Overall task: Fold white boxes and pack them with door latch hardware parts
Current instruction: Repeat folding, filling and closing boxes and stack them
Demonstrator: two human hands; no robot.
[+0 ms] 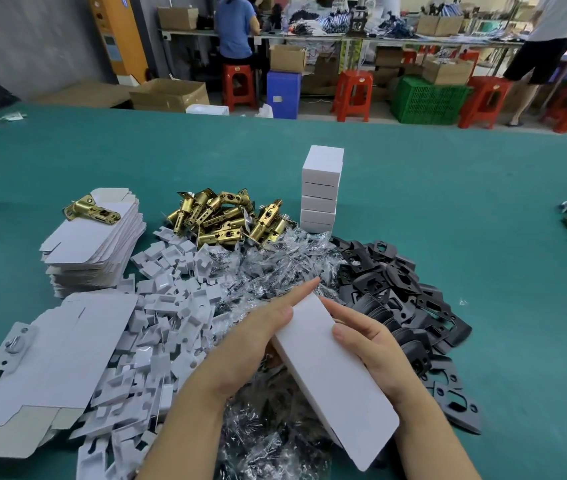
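Note:
I hold a long white box (334, 372) over the parts piles, tilted from upper left to lower right. My left hand (258, 334) grips its left side, thumb on top and index finger stretched past the far end. My right hand (368, 344) holds the right side with its thumb on the top face. Brass door latches (226, 218) lie heaped at the centre back. Black strike plates (399, 299) spread to the right. A stack of closed white boxes (322, 190) stands behind them.
Flat unfolded box blanks (91, 247) are stacked at the left with one brass latch (91, 209) on top; more blanks (50, 368) lie nearer. White card inserts (168, 306) and clear plastic bags (275, 261) fill the middle of the green table (483, 202). People work beyond.

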